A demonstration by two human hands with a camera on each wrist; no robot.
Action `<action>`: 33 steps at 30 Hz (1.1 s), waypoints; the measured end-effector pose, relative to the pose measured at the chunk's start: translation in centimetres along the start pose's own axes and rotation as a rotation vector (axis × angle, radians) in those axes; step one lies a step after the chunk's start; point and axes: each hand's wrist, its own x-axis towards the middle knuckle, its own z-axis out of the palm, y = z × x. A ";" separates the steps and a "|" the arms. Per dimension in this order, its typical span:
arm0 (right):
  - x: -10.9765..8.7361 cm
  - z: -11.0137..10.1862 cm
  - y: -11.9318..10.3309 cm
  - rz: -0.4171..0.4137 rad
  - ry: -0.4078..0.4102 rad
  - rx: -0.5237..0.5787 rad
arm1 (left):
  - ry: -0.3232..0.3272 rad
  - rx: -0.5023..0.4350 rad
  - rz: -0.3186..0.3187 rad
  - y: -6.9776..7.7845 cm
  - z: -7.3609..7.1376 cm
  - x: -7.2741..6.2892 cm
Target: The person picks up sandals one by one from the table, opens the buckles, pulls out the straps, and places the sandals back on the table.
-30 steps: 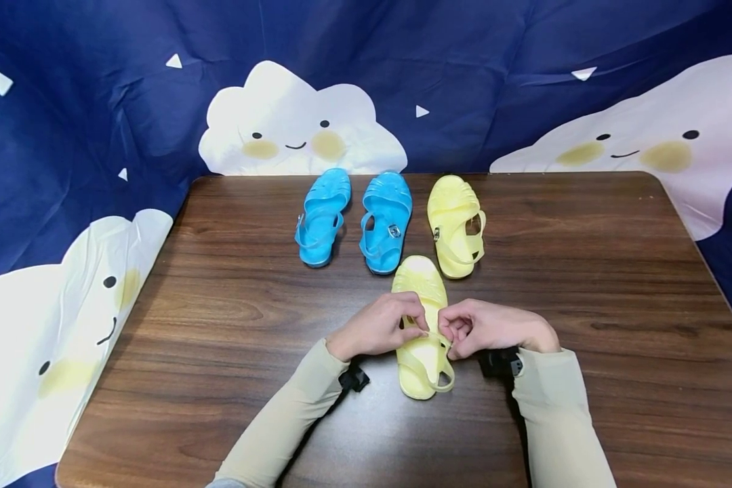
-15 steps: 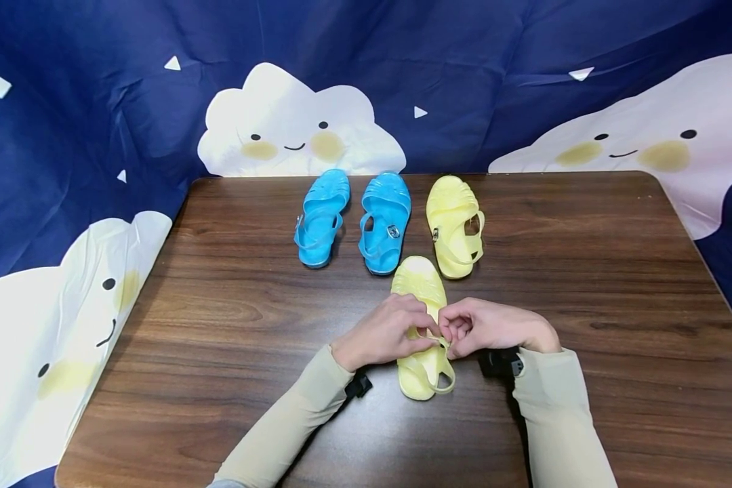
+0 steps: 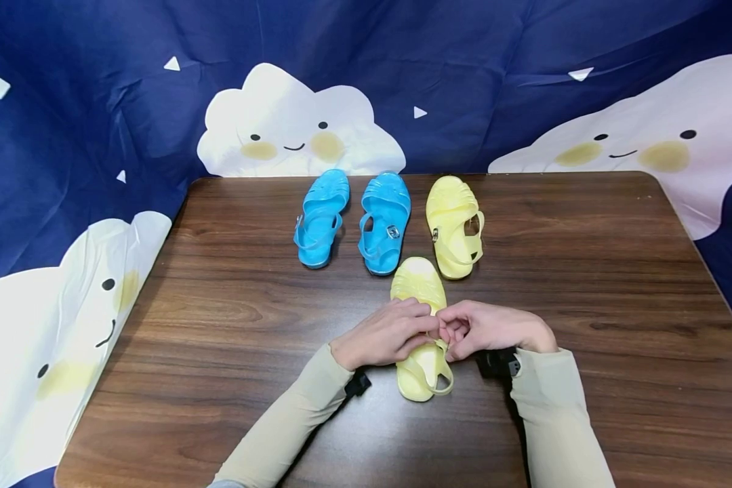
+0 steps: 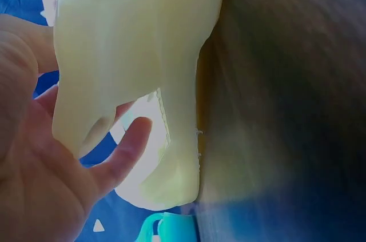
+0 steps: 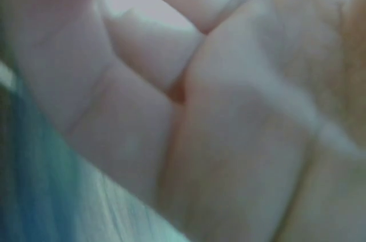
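A yellow jelly sandal (image 3: pixel 413 384) lies toe-away on the table, near the middle. Over its strap area, my left hand (image 3: pixel 385 333) grips the strap from the left. The left wrist view has the sandal's side (image 4: pixel 108 42) up close, with the hand's fingers (image 4: pixel 128 142) reaching round and through the strap opening. At the sandal's right side, my right hand (image 3: pixel 499 327) pinches the strap end with curled fingers, its tips nearly meeting the left ones. Curled fingers (image 5: pixel 131 116) and palm fill the right wrist view. The fingertips hide the buckle area.
Another yellow sandal (image 3: pixel 448 196) with a buckle stands just behind the first, slightly right. Two blue sandals (image 3: pixel 320 254) (image 3: pixel 383 256) lie left of it near the back edge. A dark blue curtain (image 3: pixel 451 61) with clouds hangs behind the brown wooden table (image 3: pixel 219 325).
My left hand has shifted right along the strap, and its fingers now reach the right hand's fingertips. The right hand and the sandals have stayed almost in place.
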 end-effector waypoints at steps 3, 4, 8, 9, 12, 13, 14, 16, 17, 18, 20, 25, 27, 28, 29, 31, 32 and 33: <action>0.0 0.0 0.0 -0.001 -0.011 0.023 | -0.011 -0.027 0.023 -0.2 0.0 0.0; 0.1 0.0 0.0 -0.007 -0.011 0.018 | -0.015 -0.035 0.025 -0.3 0.0 0.0; 0.2 0.1 0.0 -0.024 0.000 -0.007 | -0.030 -0.061 0.027 -0.4 -0.2 -0.1; 0.2 0.1 -0.1 -0.024 0.003 -0.014 | -0.032 -0.061 0.027 -0.5 -0.2 -0.1; 0.3 0.3 -0.1 -0.014 0.001 -0.020 | -0.039 -0.060 0.036 -0.5 -0.3 -0.1; 0.3 0.3 -0.1 -0.011 -0.003 -0.016 | -0.040 -0.060 0.039 -0.5 -0.3 -0.1; 0.4 0.4 -0.1 -0.008 -0.007 -0.015 | -0.040 -0.060 0.043 -0.5 -0.3 -0.1; 0.4 0.5 -0.2 0.001 -0.013 -0.007 | -0.040 -0.064 0.050 -0.4 -0.4 -0.1; 0.4 0.5 -0.2 0.003 -0.015 -0.005 | -0.041 -0.066 0.052 -0.4 -0.4 -0.1; 0.4 0.6 -0.2 0.007 -0.016 -0.002 | -0.042 -0.070 0.053 -0.4 -0.4 0.0; 0.5 0.6 -0.3 0.010 -0.016 -0.002 | -0.046 -0.079 0.052 -0.5 -0.5 -0.1; 0.6 0.7 -0.3 0.006 -0.013 -0.038 | -0.072 -0.125 0.034 -0.9 -0.5 -0.3; 0.6 0.7 -0.2 0.008 -0.017 -0.062 | -0.075 -0.148 0.020 -1.1 -0.6 -0.4; 0.6 0.7 -0.3 0.009 -0.019 -0.074 | -0.071 -0.161 0.013 -1.2 -0.7 -0.5; 0.5 0.7 -0.3 0.011 -0.018 -0.084 | -0.068 -0.173 0.005 -1.2 -0.8 -0.5; 0.4 0.6 -0.3 0.014 -0.018 -0.088 | -0.061 -0.186 -0.006 -1.4 -1.0 -0.6; 0.3 0.5 -0.2 0.016 -0.017 -0.085 | -0.060 -0.189 -0.012 -1.4 -1.1 -0.6; 0.2 0.5 -0.2 0.014 -0.016 -0.081 | -0.063 -0.189 -0.017 -1.4 -1.1 -0.6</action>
